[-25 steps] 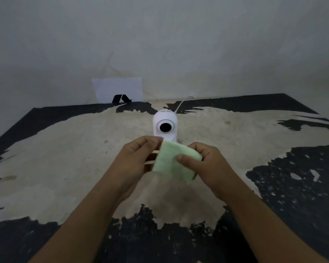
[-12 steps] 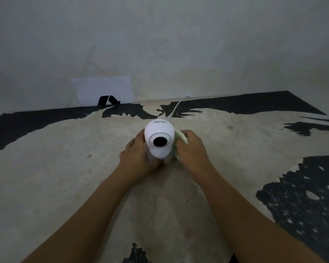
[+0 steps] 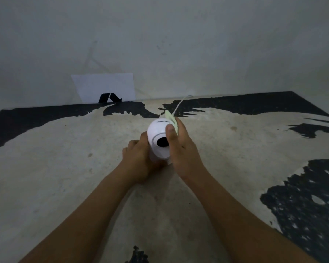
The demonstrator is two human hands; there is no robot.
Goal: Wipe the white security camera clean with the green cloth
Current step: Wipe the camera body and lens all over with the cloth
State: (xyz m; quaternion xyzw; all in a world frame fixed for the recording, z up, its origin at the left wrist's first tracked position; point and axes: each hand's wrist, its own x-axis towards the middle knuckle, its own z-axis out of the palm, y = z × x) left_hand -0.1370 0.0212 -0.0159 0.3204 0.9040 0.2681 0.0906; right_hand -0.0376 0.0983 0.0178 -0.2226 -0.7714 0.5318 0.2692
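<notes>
The white security camera (image 3: 157, 132) stands at the middle of the worn table, its dark lens facing me. My left hand (image 3: 136, 158) grips its lower body from the left. My right hand (image 3: 180, 147) wraps around the camera's right side, thumb resting on the front by the lens. It presses the green cloth (image 3: 171, 119) against the camera's right and back side. Only a pale green edge of the cloth shows above my fingers. A white cable (image 3: 180, 104) runs from the camera's back toward the wall.
The table (image 3: 65, 177) has a beige top with peeling black patches at its edges. A white sheet of paper (image 3: 104, 89) leans on the wall at the back left, with a small black stand (image 3: 109, 97) in front of it.
Both hands went from holding the cloth in front of the camera to gripping the camera. The right hand with the cloth has slid up along the camera's right side.
</notes>
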